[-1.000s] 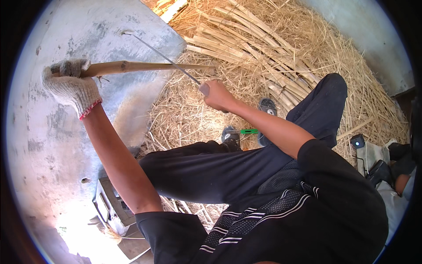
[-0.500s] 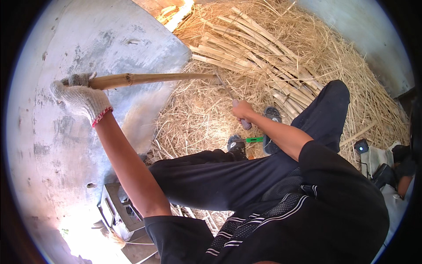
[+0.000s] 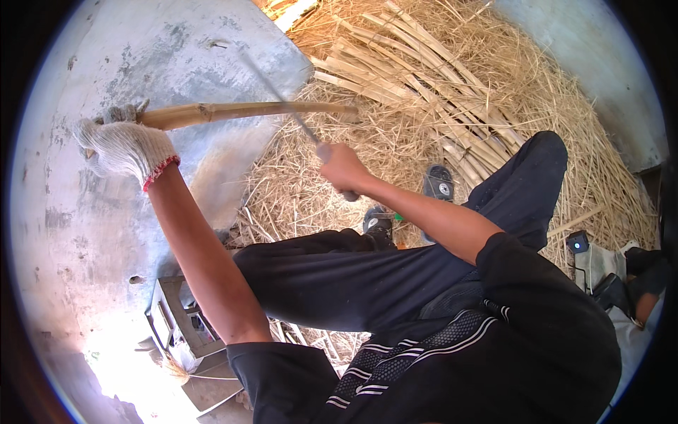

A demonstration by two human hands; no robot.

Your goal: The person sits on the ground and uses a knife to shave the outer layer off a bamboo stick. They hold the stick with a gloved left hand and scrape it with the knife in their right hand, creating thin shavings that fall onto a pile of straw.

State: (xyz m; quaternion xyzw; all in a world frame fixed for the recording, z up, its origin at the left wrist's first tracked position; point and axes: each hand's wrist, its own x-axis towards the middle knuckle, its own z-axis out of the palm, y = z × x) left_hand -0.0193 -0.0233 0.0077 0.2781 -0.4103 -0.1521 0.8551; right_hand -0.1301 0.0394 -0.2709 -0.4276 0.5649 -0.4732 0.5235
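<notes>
My left hand (image 3: 127, 150), in a white knit glove with a red cuff, grips one end of a split bamboo piece (image 3: 205, 113). The bamboo stretches rightward, roughly level, its far end above the shavings. Bare and closed, my right hand (image 3: 345, 169) holds the handle of a long, narrow knife (image 3: 267, 83). Its blade, smeared by motion, points up and left and crosses over the middle of the bamboo in the picture; whether the two touch I cannot tell.
Long split bamboo strips (image 3: 431, 74) lie piled at the far right on pale shavings (image 3: 293, 180). A scuffed whitish wall (image 3: 63, 233) rises along the left. Beside my left arm stands a box-like frame (image 3: 191, 314). A small black device (image 3: 578, 242) sits at the right.
My right hand has moved left and up with the knife, whose blade has shifted from the bamboo's far end to its middle. My left hand and the bamboo have risen slightly.
</notes>
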